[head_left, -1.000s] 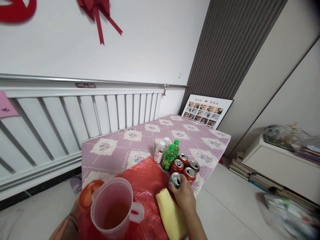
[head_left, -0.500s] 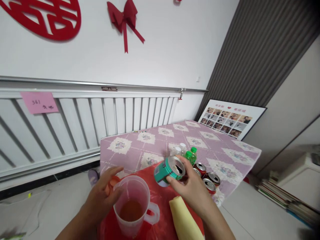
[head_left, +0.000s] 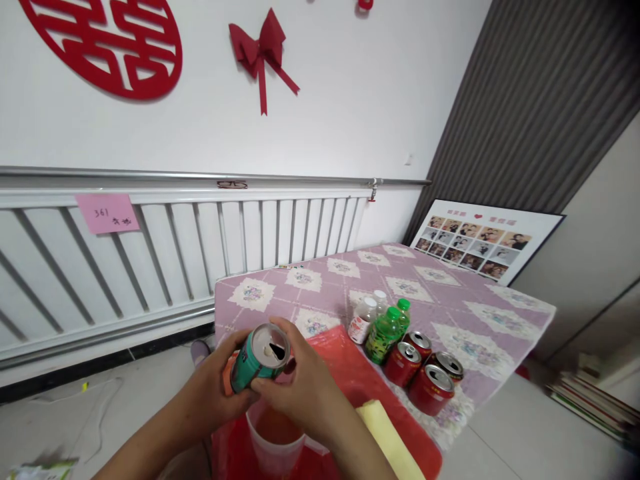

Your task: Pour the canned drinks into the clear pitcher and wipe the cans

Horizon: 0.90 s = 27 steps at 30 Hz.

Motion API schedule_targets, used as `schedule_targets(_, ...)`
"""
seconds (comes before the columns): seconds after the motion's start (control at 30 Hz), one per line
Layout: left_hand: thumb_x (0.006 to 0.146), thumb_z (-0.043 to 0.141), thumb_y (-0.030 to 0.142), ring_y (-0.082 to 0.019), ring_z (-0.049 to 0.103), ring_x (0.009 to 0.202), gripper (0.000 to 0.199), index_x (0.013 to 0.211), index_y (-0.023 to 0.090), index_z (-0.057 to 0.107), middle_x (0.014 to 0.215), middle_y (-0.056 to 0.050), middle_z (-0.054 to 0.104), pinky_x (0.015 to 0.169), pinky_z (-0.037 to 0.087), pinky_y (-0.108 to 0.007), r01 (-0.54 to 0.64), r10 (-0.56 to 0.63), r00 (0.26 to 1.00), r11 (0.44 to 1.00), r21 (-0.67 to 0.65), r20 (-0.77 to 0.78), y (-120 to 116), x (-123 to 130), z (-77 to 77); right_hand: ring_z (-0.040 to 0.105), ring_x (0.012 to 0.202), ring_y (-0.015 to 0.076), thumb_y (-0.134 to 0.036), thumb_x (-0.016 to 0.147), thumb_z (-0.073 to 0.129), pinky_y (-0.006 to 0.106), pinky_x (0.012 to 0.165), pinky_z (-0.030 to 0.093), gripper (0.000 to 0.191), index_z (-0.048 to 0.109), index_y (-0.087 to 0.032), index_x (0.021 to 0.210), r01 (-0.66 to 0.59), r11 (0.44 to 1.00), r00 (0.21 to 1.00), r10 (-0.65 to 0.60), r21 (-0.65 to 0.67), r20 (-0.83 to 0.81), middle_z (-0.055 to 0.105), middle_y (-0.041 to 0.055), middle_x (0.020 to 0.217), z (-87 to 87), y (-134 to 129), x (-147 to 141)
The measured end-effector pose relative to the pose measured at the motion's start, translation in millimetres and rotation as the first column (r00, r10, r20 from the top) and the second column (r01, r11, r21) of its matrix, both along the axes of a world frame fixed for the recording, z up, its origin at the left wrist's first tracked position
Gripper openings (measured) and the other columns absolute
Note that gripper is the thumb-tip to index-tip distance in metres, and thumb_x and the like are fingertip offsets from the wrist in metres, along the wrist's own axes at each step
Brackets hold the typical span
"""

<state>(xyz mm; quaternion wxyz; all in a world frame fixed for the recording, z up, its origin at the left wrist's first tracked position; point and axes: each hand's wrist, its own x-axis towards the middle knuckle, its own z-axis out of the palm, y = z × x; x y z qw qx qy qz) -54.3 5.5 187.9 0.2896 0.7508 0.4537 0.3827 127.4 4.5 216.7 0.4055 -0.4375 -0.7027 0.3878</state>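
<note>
A teal drink can (head_left: 253, 363) with an opened top is held tilted above a translucent plastic pitcher (head_left: 277, 443). Around the can's left side curl the fingers of my left hand (head_left: 220, 383). My right hand (head_left: 305, 380) grips its right side, thumb low on the front. Reddish-brown liquid (head_left: 277, 424) lies in the pitcher, whose rim is partly covered by my hands. A bit of something orange (head_left: 228, 375) shows beside my left fingers, mostly hidden. The pitcher stands on a red plastic sheet (head_left: 340, 363).
Several red cans (head_left: 433, 390) stand to the right, beside green-capped bottles (head_left: 384, 333) and white-capped bottles (head_left: 361, 321). A pale yellow roll-like object (head_left: 390, 440) lies at the front right. Behind the floral tablecloth (head_left: 345, 283) runs a white radiator (head_left: 270, 233).
My right hand has brought the teal can left, over the pitcher. My left hand, earlier open beside the pitcher, has closed on the can. The view has shifted slightly.
</note>
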Motion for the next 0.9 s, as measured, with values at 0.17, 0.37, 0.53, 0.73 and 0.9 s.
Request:
schedule_targets(0.17,0.069,0.065,0.023,-0.027,0.058,0.114,0.064,0.129,0.023,0.041,0.125,-0.008,0.06,0.097,0.048,-0.039,-0.055,0.066,0.99,0.994,0.093,-0.122,3.5,-16.0,-7.7,0.049,0.125,0.0257,-0.024,0.064,0.073,0.045,0.105,0.038,0.084,0.039,-0.028,0.14,0.137,0.986,0.99,-0.134,-0.092,0.041,0.053,0.0075,0.136,-30.5,-3.2,14.0)
schedule_targets(0.37,0.07,0.065,0.024,-0.029,0.055,0.113,0.06,0.127,0.026,0.046,0.124,-0.007,0.06,0.095,0.046,-0.043,-0.069,0.125,0.943,0.98,0.187,-0.308,8.9,-34.8,-7.8,0.046,0.13,0.0261,-0.04,0.078,0.058,0.044,0.105,0.04,0.068,0.039,-0.025,0.141,0.369,0.917,0.929,-0.368,-0.153,0.036,0.051,0.0103,0.14,-85.5,-14.3,51.6)
schedule_targets(0.53,0.072,0.062,0.021,-0.029,0.057,0.11,0.056,0.126,0.027,0.048,0.122,-0.006,0.062,0.095,0.044,-0.045,-0.006,0.104,0.883,0.977,0.211,-0.457,11.2,-38.5,1.6,0.055,0.121,0.0253,-0.046,0.077,0.056,0.038,0.098,0.048,0.064,0.045,-0.02,0.135,0.363,0.891,0.925,-0.379,-0.273,-0.007,0.059,0.0123,0.131,-112.4,-29.7,58.0)
schedule_targets(0.73,0.073,0.06,0.021,-0.03,0.057,0.112,0.054,0.126,0.028,0.047,0.123,-0.006,0.062,0.1,0.035,-0.049,0.069,0.08,0.819,0.969,0.236,-0.568,14.8,-31.1,7.3,0.059,0.114,0.0233,-0.044,0.083,0.053,0.039,0.098,0.047,0.052,0.05,-0.023,0.131,0.313,0.906,0.938,-0.342,-0.285,-0.055,0.062,0.0092,0.125,-122.2,-37.3,51.4)
schedule_targets(0.9,0.073,0.059,0.021,-0.031,0.053,0.118,0.057,0.127,0.029,0.043,0.128,-0.007,0.059,0.106,0.021,-0.057,0.098,0.091,0.745,0.965,0.243,-0.661,18.3,-26.2,3.3,0.057,0.116,0.0215,-0.043,0.086,0.051,0.034,0.1,0.045,0.046,0.051,-0.024,0.128,0.261,0.929,0.955,-0.289,-0.264,-0.073,0.06,0.008,0.127,-117.1,-37.9,52.4)
